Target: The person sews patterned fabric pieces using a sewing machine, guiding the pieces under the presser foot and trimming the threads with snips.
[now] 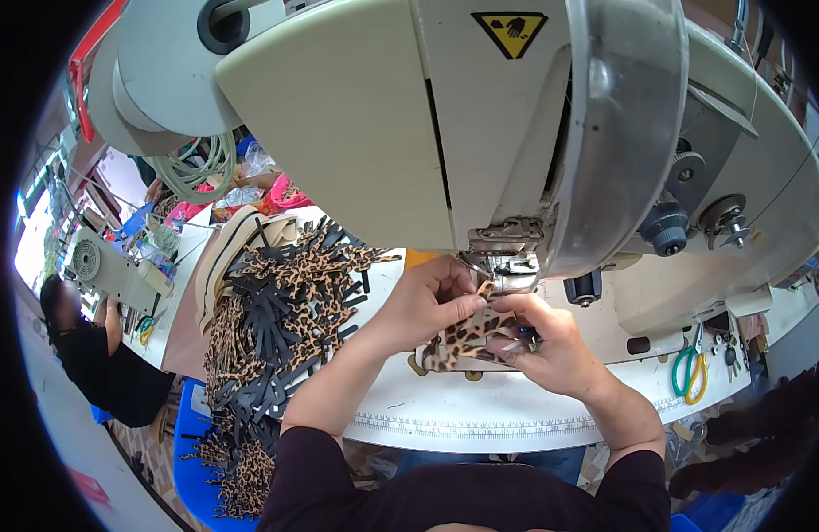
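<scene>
Just below the presser foot (516,266) of a large sewing machine (356,133), both my hands work on leopard-print fabric strips (463,335). My left hand (427,301) is closed, thumb and fingers pinching a strip's upper end beside the needle area. My right hand (556,350) curls round the strips from the other side, its fingertips almost meeting my left thumb. The lower ends of the strips hang over the machine bed's near edge. Something small and shiny shows between my right fingers, too small to name. The needle itself is hidden.
To my left lies a big heap of leopard-print and black strips (276,301), spilling toward a blue container (192,443). Scissors (690,372) with green and yellow handles lie at the right. A printed ruler (480,424) follows the table's front edge. Another person (99,355) sits far left.
</scene>
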{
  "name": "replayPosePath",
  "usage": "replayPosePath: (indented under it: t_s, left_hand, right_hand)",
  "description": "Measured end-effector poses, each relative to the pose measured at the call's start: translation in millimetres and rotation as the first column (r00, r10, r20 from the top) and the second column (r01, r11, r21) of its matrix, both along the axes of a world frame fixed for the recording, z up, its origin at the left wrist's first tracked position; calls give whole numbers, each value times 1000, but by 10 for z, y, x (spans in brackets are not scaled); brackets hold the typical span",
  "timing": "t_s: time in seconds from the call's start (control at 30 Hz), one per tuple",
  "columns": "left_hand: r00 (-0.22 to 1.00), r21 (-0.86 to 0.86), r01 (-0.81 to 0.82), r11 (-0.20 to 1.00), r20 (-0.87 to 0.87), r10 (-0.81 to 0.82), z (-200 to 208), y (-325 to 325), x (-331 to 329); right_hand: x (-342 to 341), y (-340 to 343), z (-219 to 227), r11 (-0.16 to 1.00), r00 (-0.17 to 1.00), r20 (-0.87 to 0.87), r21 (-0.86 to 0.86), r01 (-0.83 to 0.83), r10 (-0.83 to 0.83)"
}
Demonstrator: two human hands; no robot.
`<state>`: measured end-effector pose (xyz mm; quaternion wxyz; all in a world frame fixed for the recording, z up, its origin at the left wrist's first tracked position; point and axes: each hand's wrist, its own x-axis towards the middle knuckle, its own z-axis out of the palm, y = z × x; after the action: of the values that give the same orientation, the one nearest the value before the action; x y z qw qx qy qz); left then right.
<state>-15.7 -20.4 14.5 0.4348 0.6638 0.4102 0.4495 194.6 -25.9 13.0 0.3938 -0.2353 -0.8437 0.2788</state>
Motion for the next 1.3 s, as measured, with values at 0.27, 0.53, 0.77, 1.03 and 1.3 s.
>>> replayPosePath:
  t_s: [0.27, 0.53, 0.77, 1.03, 1.3]
  left_hand:
    - [977, -54, -158, 986, 135, 164, -25, -6, 218]
    - [938, 38, -301, 953, 191, 289, -18, -39, 428]
    - [891, 217, -346, 913, 379, 248, 109, -274, 428]
    - [809, 543, -478, 690, -34, 587, 501, -997, 360]
    - [761, 872, -483, 78, 373, 531, 987, -1954, 332]
  right_hand:
    - [70, 81, -25, 990, 983, -171, -131, 45, -68]
    - [189, 148, 39, 988, 967, -208, -80, 135, -149]
    - [289, -172, 260, 961, 960, -165, 120, 249, -228]
    - [235, -1266, 763, 942, 938, -259, 182, 282, -231]
    - [509, -2270, 1114, 966, 933, -326, 151, 212, -154]
